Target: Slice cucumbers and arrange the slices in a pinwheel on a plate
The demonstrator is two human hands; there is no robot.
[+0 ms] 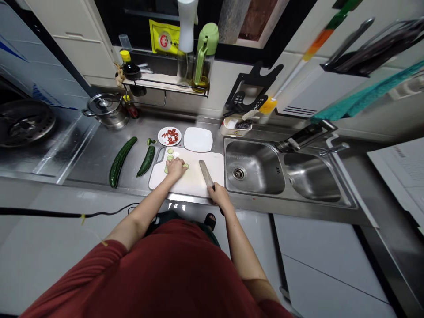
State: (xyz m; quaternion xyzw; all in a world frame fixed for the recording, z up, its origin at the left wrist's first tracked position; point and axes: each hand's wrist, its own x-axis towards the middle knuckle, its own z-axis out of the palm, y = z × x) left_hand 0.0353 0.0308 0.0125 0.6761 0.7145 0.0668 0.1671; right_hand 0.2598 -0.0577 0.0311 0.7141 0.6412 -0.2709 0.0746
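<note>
My right hand (218, 194) is wrapped round the handle of a knife (206, 173), whose blade lies over the right part of a white cutting board (194, 181). On the board's left half, my left hand (176, 168) rests with bent fingers on cucumber slices (170, 157); how firmly it grips them is hidden. Left of the board are a shorter cucumber piece (146, 161) and a long whole cucumber (121, 162), with small cucumber ends (150, 141) above. Behind the board stand a white plate of chopped red pieces (169, 136) and a white square plate (198, 139).
A double sink (255, 165) adjoins the board on the right. A lidded steel pot (106, 110) and a dark pan (26, 123) are at the left. Bottles stand on a wall shelf (165, 84). A small container (236, 127) sits behind the sink's edge.
</note>
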